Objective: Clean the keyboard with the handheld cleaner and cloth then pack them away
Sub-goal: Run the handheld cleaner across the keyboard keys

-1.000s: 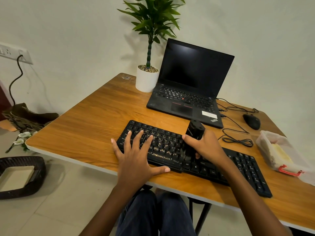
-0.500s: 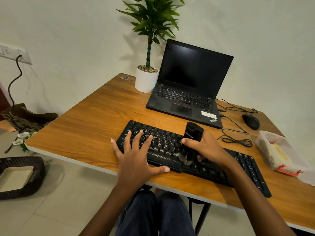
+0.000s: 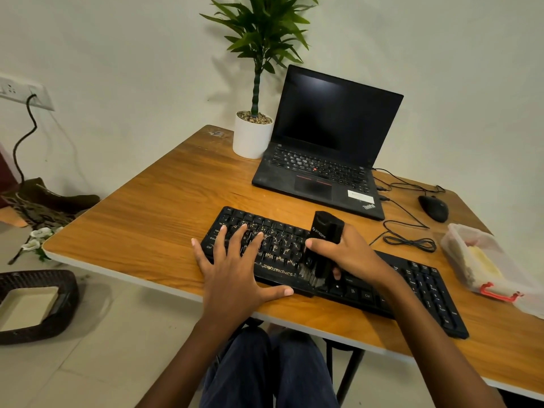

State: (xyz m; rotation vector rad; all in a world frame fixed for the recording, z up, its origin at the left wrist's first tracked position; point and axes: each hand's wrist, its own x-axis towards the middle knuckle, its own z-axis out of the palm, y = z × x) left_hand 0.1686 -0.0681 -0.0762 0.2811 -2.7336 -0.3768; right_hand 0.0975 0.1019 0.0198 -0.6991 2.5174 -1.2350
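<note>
here, looking down from a head-worn camera, a person sits at a wooden table (image 3: 164,219) with both hands on a black keyboard (image 3: 426,290), which lies slanted across the near part of the table.

the left hand (image 3: 232,269) lies flat on the keyboard's left end. its fingers are straight and spread over the keys, its thumb is stretched out along the front edge, and it holds nothing.

the right hand (image 3: 350,254) grips a black handheld cleaner (image 3: 325,240), with the thumb on the near side and the fingers curled round the far side. the cleaner stands almost upright, tilted a little, over the middle of the keyboard, just right of the left hand's fingertips. the pale bristles (image 3: 309,275) at its lower end touch the keyboard at the front row, just beside the printed word "zebronics".

behind the keyboard stands an open black laptop (image 3: 323,160) with a dark screen. to its left, at the far corner of the table, is a white pot (image 3: 252,136) holding a tall green plant. right of the laptop lies a black mouse (image 3: 433,208), and a thin black cable (image 3: 409,241) is coiled between the mouse and the keyboard.

at the right edge of the table sits a clear plastic box (image 3: 482,260) with a red clasp. something pale yellow lies inside, but whether it is the cloth cannot be told.

on the floor to the left is a dark woven basket (image 3: 35,304). above it, a wall socket (image 3: 26,92) has a black cord plugged in.
</note>
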